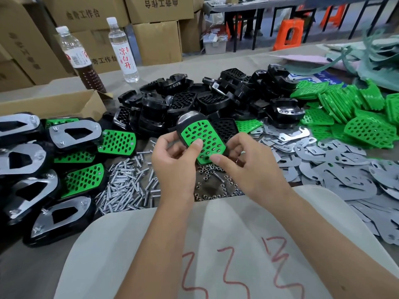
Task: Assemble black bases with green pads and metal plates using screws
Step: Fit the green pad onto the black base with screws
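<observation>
Pad stage: left hand [172, 154] and right hand [244, 162] both grip a black base [183, 124] with green pad [205, 141] seated, held above screw pile [127, 186]. Plate and screws still missing. Finished units [64, 134] stacked left of screws.

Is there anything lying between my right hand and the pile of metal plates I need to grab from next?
Nothing visible blocks it. The right hand holds the base with its green pad above the nuts, and the metal plates lie uncovered just to its right.
</observation>
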The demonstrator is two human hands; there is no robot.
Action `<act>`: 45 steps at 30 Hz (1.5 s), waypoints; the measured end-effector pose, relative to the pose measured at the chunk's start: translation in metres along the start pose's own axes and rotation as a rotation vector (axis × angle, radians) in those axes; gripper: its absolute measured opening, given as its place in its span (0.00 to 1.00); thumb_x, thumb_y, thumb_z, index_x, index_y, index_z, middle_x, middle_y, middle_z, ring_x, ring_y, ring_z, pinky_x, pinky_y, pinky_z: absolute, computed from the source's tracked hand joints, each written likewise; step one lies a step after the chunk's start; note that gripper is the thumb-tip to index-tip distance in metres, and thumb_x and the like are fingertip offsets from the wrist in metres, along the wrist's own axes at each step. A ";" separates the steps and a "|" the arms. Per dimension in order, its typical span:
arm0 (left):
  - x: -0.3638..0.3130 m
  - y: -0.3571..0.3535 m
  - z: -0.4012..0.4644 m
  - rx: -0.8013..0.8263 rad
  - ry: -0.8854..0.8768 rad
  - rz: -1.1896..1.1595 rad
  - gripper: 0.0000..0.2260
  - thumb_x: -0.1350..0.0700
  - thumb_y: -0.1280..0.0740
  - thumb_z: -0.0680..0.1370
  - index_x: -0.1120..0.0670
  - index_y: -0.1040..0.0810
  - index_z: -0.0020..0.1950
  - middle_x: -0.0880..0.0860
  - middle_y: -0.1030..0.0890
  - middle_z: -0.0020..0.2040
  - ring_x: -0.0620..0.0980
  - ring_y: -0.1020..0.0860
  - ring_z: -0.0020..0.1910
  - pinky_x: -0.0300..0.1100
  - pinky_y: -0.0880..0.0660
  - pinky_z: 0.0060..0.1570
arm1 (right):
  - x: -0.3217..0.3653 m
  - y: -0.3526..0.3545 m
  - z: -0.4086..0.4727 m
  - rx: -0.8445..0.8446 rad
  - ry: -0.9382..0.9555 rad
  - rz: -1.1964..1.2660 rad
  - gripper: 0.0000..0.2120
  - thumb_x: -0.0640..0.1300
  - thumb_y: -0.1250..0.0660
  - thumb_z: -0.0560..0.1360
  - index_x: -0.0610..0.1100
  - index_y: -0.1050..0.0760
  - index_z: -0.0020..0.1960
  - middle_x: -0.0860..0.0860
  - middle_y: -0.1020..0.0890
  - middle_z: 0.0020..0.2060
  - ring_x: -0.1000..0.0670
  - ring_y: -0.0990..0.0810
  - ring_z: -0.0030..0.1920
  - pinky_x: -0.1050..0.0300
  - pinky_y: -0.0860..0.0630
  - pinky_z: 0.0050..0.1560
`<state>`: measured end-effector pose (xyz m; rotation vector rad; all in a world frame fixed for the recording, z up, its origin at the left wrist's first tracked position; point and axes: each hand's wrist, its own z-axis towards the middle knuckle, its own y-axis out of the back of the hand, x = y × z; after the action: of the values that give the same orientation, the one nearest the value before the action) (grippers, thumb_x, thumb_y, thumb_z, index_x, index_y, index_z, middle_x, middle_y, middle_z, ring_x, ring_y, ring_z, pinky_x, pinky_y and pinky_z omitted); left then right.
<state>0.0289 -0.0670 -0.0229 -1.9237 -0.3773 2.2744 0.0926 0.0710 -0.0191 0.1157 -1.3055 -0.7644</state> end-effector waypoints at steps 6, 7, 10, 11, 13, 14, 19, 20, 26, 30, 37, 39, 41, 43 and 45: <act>0.001 0.006 0.007 -0.103 0.046 -0.017 0.11 0.69 0.25 0.74 0.57 0.20 0.53 0.44 0.15 0.35 0.40 0.16 0.38 0.34 0.21 0.38 | 0.008 -0.001 -0.005 0.347 0.145 -0.627 0.11 0.58 0.33 0.79 0.54 0.31 0.47 0.55 0.30 0.46 0.48 0.26 0.51 0.51 0.29 0.47; 0.002 0.006 0.008 -0.105 0.067 -0.027 0.11 0.68 0.25 0.74 0.56 0.20 0.52 0.44 0.15 0.35 0.41 0.16 0.38 0.36 0.20 0.38 | 0.010 -0.001 -0.004 0.362 0.148 -0.613 0.10 0.56 0.33 0.80 0.54 0.31 0.46 0.55 0.30 0.46 0.49 0.26 0.51 0.50 0.29 0.48; 0.002 0.005 0.008 -0.103 0.112 -0.031 0.11 0.68 0.26 0.74 0.56 0.19 0.53 0.45 0.16 0.35 0.45 0.16 0.40 0.40 0.18 0.40 | 0.010 0.001 -0.003 0.302 0.152 -0.516 0.09 0.52 0.34 0.82 0.51 0.31 0.46 0.55 0.26 0.43 0.49 0.25 0.47 0.49 0.28 0.48; 0.001 0.005 0.008 -0.102 0.116 -0.020 0.11 0.68 0.26 0.75 0.56 0.19 0.53 0.46 0.16 0.36 0.46 0.16 0.40 0.39 0.19 0.40 | 0.009 0.003 -0.002 0.244 0.136 -0.409 0.09 0.50 0.34 0.83 0.49 0.30 0.46 0.55 0.23 0.39 0.49 0.24 0.42 0.50 0.28 0.45; 0.001 0.004 0.006 -0.085 0.128 0.004 0.10 0.67 0.26 0.74 0.57 0.18 0.52 0.49 0.15 0.39 0.48 0.15 0.41 0.42 0.18 0.40 | 0.008 0.006 -0.001 0.090 0.109 -0.156 0.09 0.45 0.32 0.82 0.46 0.27 0.45 0.52 0.20 0.32 0.51 0.24 0.33 0.53 0.27 0.38; 0.000 0.003 0.005 -0.062 0.135 0.012 0.09 0.66 0.26 0.74 0.57 0.18 0.52 0.52 0.15 0.41 0.49 0.15 0.41 0.43 0.18 0.40 | 0.008 0.008 0.000 0.011 0.112 -0.063 0.08 0.43 0.30 0.81 0.46 0.26 0.43 0.51 0.19 0.31 0.51 0.23 0.32 0.56 0.27 0.37; -0.004 -0.002 -0.005 0.097 0.102 0.094 0.07 0.60 0.27 0.69 0.55 0.17 0.47 0.50 0.15 0.38 0.45 0.17 0.37 0.38 0.21 0.35 | 0.007 0.012 0.004 -0.120 0.047 0.219 0.10 0.36 0.26 0.77 0.50 0.18 0.42 0.53 0.17 0.35 0.52 0.19 0.30 0.62 0.25 0.33; -0.004 -0.003 -0.007 0.122 0.091 0.111 0.06 0.62 0.27 0.71 0.54 0.17 0.47 0.49 0.15 0.37 0.44 0.17 0.37 0.36 0.21 0.34 | 0.005 0.012 0.004 -0.123 0.037 0.233 0.10 0.35 0.26 0.77 0.50 0.17 0.43 0.53 0.16 0.35 0.51 0.18 0.29 0.63 0.25 0.31; -0.011 -0.003 -0.011 0.151 0.070 0.171 0.07 0.60 0.28 0.69 0.52 0.16 0.45 0.54 0.15 0.37 0.46 0.18 0.34 0.40 0.23 0.29 | 0.001 0.010 0.003 -0.129 0.036 0.119 0.06 0.37 0.27 0.77 0.45 0.16 0.44 0.55 0.17 0.33 0.52 0.21 0.24 0.64 0.25 0.29; -0.013 -0.003 -0.013 0.193 -0.003 0.250 0.08 0.58 0.29 0.68 0.52 0.17 0.47 0.61 0.15 0.40 0.58 0.18 0.38 0.57 0.19 0.36 | 0.000 0.011 0.004 -0.129 0.119 -0.044 0.05 0.38 0.27 0.78 0.44 0.16 0.44 0.56 0.20 0.30 0.53 0.21 0.28 0.57 0.23 0.33; -0.012 -0.003 -0.016 0.226 -0.090 0.327 0.08 0.59 0.30 0.70 0.55 0.19 0.48 0.62 0.17 0.40 0.65 0.20 0.40 0.62 0.21 0.43 | 0.000 0.004 0.008 -0.152 0.173 -0.173 0.08 0.42 0.26 0.78 0.41 0.17 0.41 0.52 0.18 0.30 0.50 0.20 0.32 0.48 0.22 0.38; -0.011 -0.004 -0.017 0.230 -0.089 0.321 0.08 0.59 0.30 0.70 0.55 0.19 0.48 0.62 0.17 0.40 0.61 0.21 0.38 0.62 0.21 0.43 | -0.002 0.003 0.008 -0.168 0.128 -0.112 0.09 0.44 0.26 0.78 0.41 0.18 0.41 0.51 0.19 0.29 0.50 0.21 0.28 0.47 0.22 0.36; -0.010 -0.004 -0.016 0.224 -0.087 0.320 0.08 0.59 0.30 0.69 0.55 0.19 0.48 0.62 0.18 0.40 0.55 0.22 0.37 0.62 0.22 0.43 | -0.001 0.001 0.007 -0.164 0.151 -0.146 0.11 0.44 0.27 0.79 0.41 0.19 0.40 0.50 0.19 0.29 0.49 0.22 0.29 0.47 0.23 0.36; -0.010 -0.004 -0.015 0.201 -0.069 0.304 0.08 0.58 0.29 0.69 0.55 0.19 0.48 0.64 0.18 0.41 0.54 0.22 0.38 0.63 0.22 0.45 | 0.002 -0.003 0.006 -0.168 0.179 -0.197 0.12 0.45 0.27 0.79 0.41 0.21 0.39 0.51 0.21 0.29 0.50 0.24 0.32 0.48 0.26 0.39; -0.011 -0.004 -0.015 0.182 -0.050 0.270 0.08 0.57 0.29 0.69 0.53 0.19 0.47 0.65 0.17 0.42 0.55 0.22 0.38 0.65 0.22 0.46 | 0.005 -0.007 0.007 -0.195 0.163 -0.188 0.13 0.46 0.27 0.79 0.42 0.22 0.38 0.53 0.22 0.28 0.52 0.25 0.32 0.50 0.28 0.39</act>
<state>0.0455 -0.0649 -0.0142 -1.9275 0.0899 2.4230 0.0841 0.0657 -0.0165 0.1423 -1.0699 -1.0178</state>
